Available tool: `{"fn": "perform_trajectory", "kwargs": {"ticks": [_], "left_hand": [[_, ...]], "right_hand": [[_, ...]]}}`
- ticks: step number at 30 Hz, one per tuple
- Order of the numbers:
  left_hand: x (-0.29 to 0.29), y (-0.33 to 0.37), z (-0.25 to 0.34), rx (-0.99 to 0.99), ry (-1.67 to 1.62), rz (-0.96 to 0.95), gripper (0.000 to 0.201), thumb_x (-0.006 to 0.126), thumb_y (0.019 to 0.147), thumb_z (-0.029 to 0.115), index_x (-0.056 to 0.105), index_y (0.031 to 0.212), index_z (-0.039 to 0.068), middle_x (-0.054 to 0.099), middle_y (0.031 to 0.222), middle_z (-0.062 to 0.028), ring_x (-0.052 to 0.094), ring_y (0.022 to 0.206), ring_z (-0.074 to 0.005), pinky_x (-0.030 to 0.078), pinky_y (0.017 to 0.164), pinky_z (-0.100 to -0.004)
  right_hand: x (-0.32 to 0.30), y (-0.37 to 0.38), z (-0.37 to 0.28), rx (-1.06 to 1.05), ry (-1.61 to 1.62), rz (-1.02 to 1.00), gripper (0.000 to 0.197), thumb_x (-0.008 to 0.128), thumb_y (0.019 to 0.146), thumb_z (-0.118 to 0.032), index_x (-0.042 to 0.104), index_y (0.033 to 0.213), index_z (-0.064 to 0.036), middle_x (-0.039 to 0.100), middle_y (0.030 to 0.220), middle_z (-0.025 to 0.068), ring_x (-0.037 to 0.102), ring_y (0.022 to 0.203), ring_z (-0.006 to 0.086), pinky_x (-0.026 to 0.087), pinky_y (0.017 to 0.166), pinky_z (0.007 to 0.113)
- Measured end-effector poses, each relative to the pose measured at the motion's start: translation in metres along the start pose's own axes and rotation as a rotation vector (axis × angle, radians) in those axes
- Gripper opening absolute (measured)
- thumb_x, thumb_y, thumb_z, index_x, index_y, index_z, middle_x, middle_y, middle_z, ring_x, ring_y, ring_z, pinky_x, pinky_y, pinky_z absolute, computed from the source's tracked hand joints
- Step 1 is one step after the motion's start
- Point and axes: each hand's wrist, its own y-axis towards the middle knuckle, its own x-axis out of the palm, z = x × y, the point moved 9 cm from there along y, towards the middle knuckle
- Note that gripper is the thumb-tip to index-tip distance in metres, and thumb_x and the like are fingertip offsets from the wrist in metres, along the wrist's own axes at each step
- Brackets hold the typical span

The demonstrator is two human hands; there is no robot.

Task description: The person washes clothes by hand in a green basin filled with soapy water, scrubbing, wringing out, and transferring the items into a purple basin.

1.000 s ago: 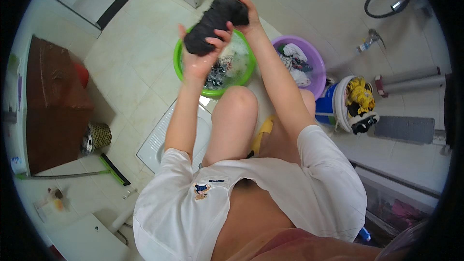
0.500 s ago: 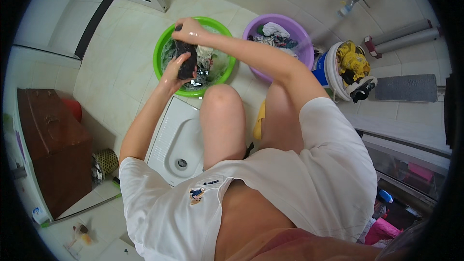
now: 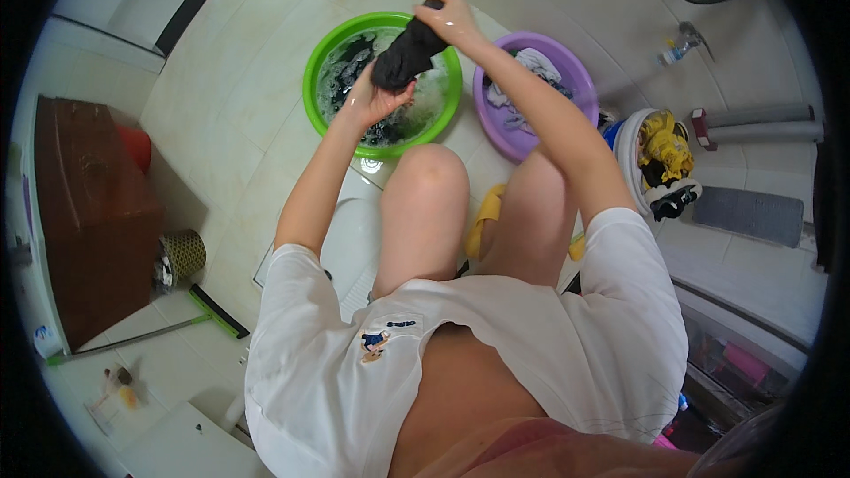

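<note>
Black cloth point(image 3: 409, 55), one piece, is gripped by two hands point(image 3: 376, 104) point(image 3: 453, 21) over one green basin point(image 3: 311, 87).

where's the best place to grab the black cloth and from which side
Probably both ends of the black cloth: it's bunched into a long, slanting bundle. The left hand suits the nearer end, from beneath; the right hand the far end, from the right.

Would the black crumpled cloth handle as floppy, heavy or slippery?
The black crumpled cloth is likely floppy, given how it bunches between the left hand and right hand. Probably heavy for its size and perhaps slippery: the round green plastic basin below holds sudsy water.
</note>
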Motion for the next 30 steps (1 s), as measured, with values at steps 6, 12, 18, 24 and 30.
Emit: {"fn": "perform_trajectory", "kwargs": {"ticks": [6, 12, 18, 24, 30], "left_hand": [[-0.094, 0.007, -0.013, -0.073, 0.616, 0.351, 0.021, 0.053, 0.083, 0.016, 0.055, 0.089, -0.004, 0.059, 0.080, -0.0130, 0.061, 0.072, -0.0190, 0.052, 0.066, -0.0286], [-0.195, -0.012, 0.040, 0.227, 1.918, 0.733, 0.050, 0.064, 0.070, 0.030, 0.050, 0.099, -0.009, 0.059, 0.087, -0.0211, 0.058, 0.086, -0.0332, 0.047, 0.076, -0.0420], [-0.214, 0.026, -0.008, -0.260, 2.126, 0.799, 0.097, 0.068, 0.063, 0.040, 0.006, 0.136, 0.023, 0.000, 0.139, -0.0228, 0.005, 0.124, -0.0484, 0.018, 0.089, -0.0667], [-0.283, 0.067, -0.009, -0.339, 2.206, 0.969, 0.093, 0.066, 0.066, 0.030, 0.007, 0.136, 0.015, -0.002, 0.139, -0.0222, 0.006, 0.125, -0.0468, 0.013, 0.094, -0.0628], [-0.357, 0.046, 0.037, 0.239, 1.753, 1.273, 0.069, 0.051, 0.078, 0.036, 0.020, 0.134, 0.011, 0.010, 0.139, -0.0156, 0.019, 0.122, -0.0423, 0.020, 0.095, -0.0586]], "right_hand": [[-0.065, -0.008, 0.049, 0.002, -0.373, -0.088, 0.034, 0.060, 0.064, -0.029, 0.058, 0.078, 0.0009, 0.058, 0.071, 0.0198, 0.058, 0.069, 0.0334, 0.045, 0.064, 0.038], [-0.072, -0.041, 0.156, 0.103, -1.122, -0.452, 0.035, 0.064, 0.066, -0.025, 0.056, 0.091, -0.0026, 0.053, 0.094, 0.0194, 0.055, 0.080, 0.0361, 0.045, 0.069, 0.043], [0.074, -0.091, 0.224, -0.143, -0.655, -0.912, 0.035, 0.056, 0.063, -0.004, 0.050, 0.097, 0.0025, 0.049, 0.099, 0.0245, 0.051, 0.087, 0.0368, 0.041, 0.080, 0.040], [0.182, -0.111, 0.279, -0.223, -0.651, -0.771, 0.040, 0.051, 0.064, 0.001, 0.041, 0.102, 0.0045, 0.049, 0.096, 0.0220, 0.050, 0.088, 0.0384, 0.041, 0.082, 0.040], [0.257, -0.119, 0.307, 0.328, -0.586, -0.764, 0.039, 0.059, 0.067, -0.018, 0.050, 0.100, -0.0001, 0.054, 0.099, 0.0220, 0.053, 0.090, 0.0329, 0.044, 0.078, 0.037]]}}
